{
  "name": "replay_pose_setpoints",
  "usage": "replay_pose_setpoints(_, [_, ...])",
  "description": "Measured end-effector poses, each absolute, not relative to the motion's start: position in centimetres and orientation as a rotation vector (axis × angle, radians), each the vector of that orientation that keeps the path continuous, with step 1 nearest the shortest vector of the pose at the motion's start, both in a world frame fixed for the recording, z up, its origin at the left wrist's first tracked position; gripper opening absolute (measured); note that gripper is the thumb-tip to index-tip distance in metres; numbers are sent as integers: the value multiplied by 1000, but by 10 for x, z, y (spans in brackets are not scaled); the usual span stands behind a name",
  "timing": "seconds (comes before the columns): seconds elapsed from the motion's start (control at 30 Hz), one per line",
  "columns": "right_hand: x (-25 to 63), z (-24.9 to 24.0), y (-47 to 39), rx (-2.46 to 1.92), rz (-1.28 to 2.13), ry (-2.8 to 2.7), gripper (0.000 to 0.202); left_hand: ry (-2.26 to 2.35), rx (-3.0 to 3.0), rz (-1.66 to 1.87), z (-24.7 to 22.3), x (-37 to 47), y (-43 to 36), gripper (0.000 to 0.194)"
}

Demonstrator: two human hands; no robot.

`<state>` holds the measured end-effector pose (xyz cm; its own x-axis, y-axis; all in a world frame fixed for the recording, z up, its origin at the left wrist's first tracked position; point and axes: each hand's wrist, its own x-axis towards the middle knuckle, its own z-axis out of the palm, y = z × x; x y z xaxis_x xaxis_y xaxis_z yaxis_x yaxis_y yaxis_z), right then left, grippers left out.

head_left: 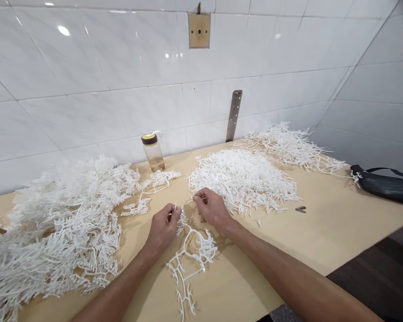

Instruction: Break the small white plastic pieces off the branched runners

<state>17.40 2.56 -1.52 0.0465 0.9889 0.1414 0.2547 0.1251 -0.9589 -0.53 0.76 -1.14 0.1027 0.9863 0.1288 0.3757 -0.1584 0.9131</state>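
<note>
A white branching plastic sprue (191,255) with small spiky pieces along its arms hangs from my left hand (164,223) and stretches over the table toward me. The thumb and fingers of that hand are pinched on its upper end. Just to the right, my right hand (212,208) is closed in a pinch, with thin white bits showing at the fingertips. It is beside the near left edge of a heap of small loose white pieces (243,179). A gap separates the two hands.
Tangled white sprues pile up (63,223) on the left, with another bunch (289,143) at the back right. A bottle (154,154) stands near the tiled wall. Small nail clippers (301,209) and a black bag (383,185) lie to the right on the tan table (349,223).
</note>
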Motion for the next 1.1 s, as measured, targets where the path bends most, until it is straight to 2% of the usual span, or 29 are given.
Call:
replay_pose_setpoints(0.13, [168,-14,14,-1078,1159,-1422,22,1293,1560,1174,-8,-12,7,36])
replay_pose_setpoints(0.27, [165,-15,13,-888,1369,-1638,22,1156,1448,1125,-3,-17,6,36])
replay_pose_setpoints(0.33, [169,-15,18,-914,1154,-1757,25,1131,1408,1090,-3,-17,6,35])
replay_pose_setpoints(0.47, [182,-12,31,-916,459,-1801,42,1142,1389,1054,-4,-13,7,37])
replay_pose_setpoints(0.57, [184,-13,34,-930,299,-1789,44,1174,1438,1058,-3,-11,9,40])
replay_pose_setpoints(0.7, [178,-20,34,-1090,371,-1726,28,1264,1577,983,-2,-10,12,44])
replay_pose_setpoints(0.93, [179,-15,29,-1015,394,-1692,26,1295,1629,937,-1,-9,10,47])
replay_pose_setpoints(1.0, [177,-16,24,-1030,568,-1682,24,1213,1531,931,2,-10,8,46])
replay_pose_setpoints(1.1, [169,-22,20,-1032,1052,-1719,25,1085,1380,881,7,-15,8,44])
